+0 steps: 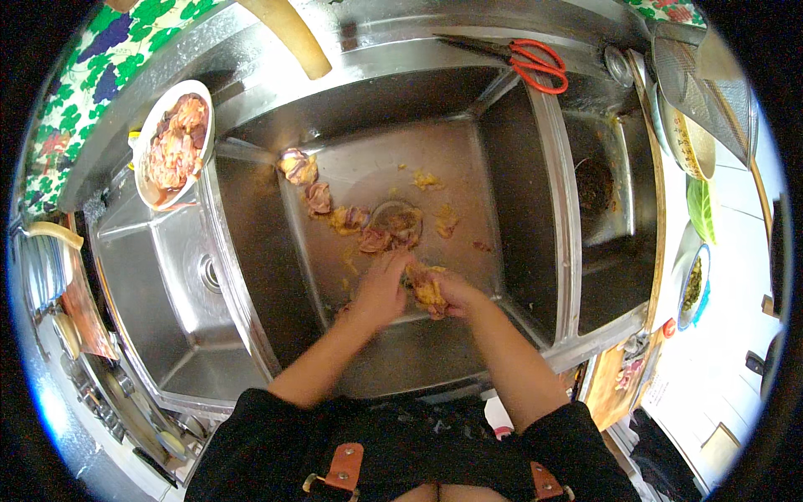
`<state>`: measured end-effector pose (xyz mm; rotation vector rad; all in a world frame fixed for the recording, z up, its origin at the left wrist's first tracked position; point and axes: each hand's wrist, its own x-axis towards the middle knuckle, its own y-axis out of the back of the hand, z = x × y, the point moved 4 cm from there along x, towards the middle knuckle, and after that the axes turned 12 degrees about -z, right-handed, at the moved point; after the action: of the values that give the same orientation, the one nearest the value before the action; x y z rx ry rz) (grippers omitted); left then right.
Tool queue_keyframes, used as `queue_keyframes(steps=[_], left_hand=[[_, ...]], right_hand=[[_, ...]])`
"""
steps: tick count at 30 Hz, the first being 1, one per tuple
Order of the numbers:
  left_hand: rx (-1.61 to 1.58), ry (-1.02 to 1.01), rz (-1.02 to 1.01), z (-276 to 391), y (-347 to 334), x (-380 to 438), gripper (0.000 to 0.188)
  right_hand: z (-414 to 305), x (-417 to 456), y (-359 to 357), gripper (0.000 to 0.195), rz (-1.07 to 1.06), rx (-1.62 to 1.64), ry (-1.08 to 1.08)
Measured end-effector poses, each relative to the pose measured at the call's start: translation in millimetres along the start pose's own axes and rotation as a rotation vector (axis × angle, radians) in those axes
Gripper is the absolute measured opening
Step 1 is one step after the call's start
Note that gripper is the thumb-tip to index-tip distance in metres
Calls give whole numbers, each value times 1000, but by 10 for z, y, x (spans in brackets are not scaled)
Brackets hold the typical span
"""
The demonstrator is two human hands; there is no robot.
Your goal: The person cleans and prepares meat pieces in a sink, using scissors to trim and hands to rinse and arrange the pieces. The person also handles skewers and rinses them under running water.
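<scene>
A piece of raw meat with yellow fat [428, 292], apparently poultry, is held between both hands low over the middle sink basin [433, 144]. My right hand [463, 292] grips its right side. The blurred fingers of my left hand [384, 285] pinch its left edge. Just beyond my left fingertips, more raw meat pieces [376, 240] lie beside and over the round drain [396, 216]. Others trail toward the far left corner, ending with a fatty piece [297, 167]. Scraps of yellow fat [426, 181] are scattered on the basin floor.
A white oval dish [209, 125] of raw meat rests on the left divider. Red-handled scissors [538, 65] lie at the far right rim. The faucet spout [295, 37] hangs over the back edge. To the right are a mesh strainer [702, 81], a bowl [690, 147] and a wooden cutting board [605, 392].
</scene>
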<state>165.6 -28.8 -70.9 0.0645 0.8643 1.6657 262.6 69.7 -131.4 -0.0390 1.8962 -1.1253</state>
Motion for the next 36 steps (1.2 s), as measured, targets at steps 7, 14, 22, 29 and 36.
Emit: queue_keyframes(steps=[7,14,22,29,36], left_hand=[[214,-129,-262,-704,-691,499,31],[419,290,-440,-765,-343,228,26],[752,151,-557,-1123,-570,599,38],[373,280,-298,-899,-261,955,30],[210,271,-42,-1524,-1082,1391,29]], right_hand=[[-51,-294,-183,26,95,-185,83],[-450,-994,-206,22,424,84,322],[-274,-926,94,24,321,118,291],[-195,-961,233,25,361,253,371],[-140,-958,265,25,352,290,396]])
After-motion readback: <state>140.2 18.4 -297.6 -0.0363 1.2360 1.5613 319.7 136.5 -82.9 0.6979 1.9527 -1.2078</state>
